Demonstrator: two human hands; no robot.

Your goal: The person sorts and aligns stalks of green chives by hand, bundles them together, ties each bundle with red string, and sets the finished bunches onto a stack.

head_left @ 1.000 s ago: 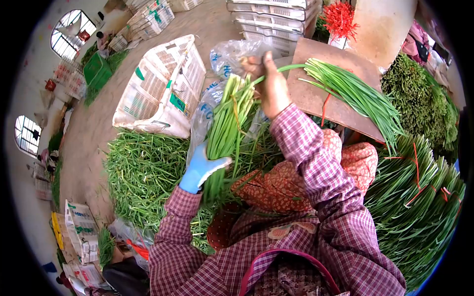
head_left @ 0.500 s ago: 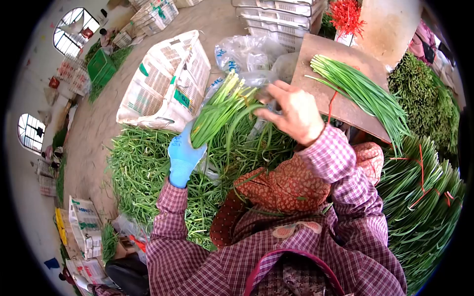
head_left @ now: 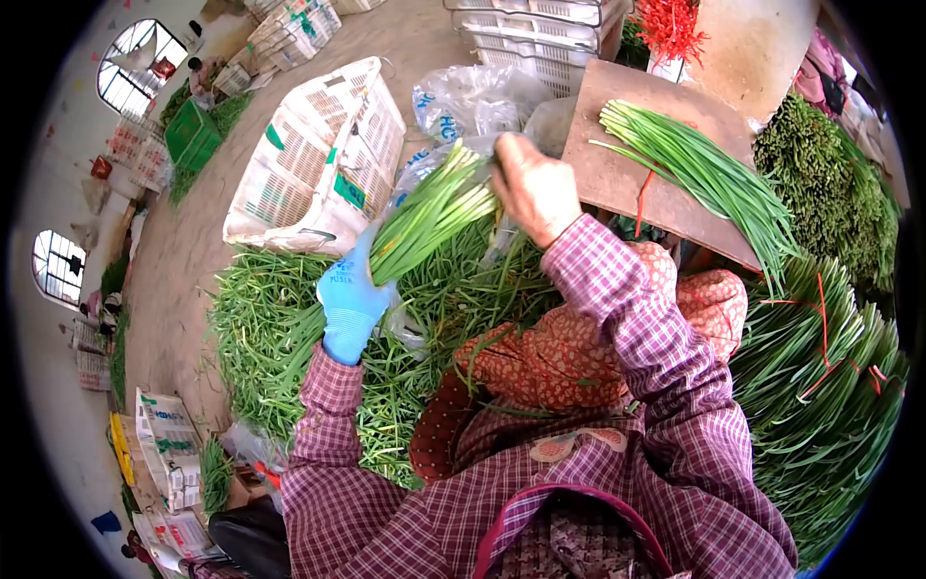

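Observation:
My left hand [head_left: 351, 297], in a blue glove, is closed around a bunch of garlic chives [head_left: 434, 214]. The bunch slants up to the right, with its pale stem ends away from the glove. At those ends is my bare right hand [head_left: 536, 185], its fingers curled in against the stems; the fingertips are partly hidden. Below both hands spreads a heap of loose chives [head_left: 270, 323]. Another bundle of chives [head_left: 690, 159] lies on a brown board [head_left: 617, 111] to the right, near a red tie [head_left: 643, 198].
A white plastic crate [head_left: 289, 179] stands beyond the heap, next to clear plastic bags [head_left: 473, 101]. Stacked crates [head_left: 531, 43] are at the back. Red ties [head_left: 675, 29] hang behind the board. Tied chive bundles [head_left: 820, 415] are piled at right. People are in the far left background.
My right hand has moved left and slightly up, closing in on the stem ends. A drooping leaf near it no longer shows. The left hand still holds the bunch, now tilted more to the right.

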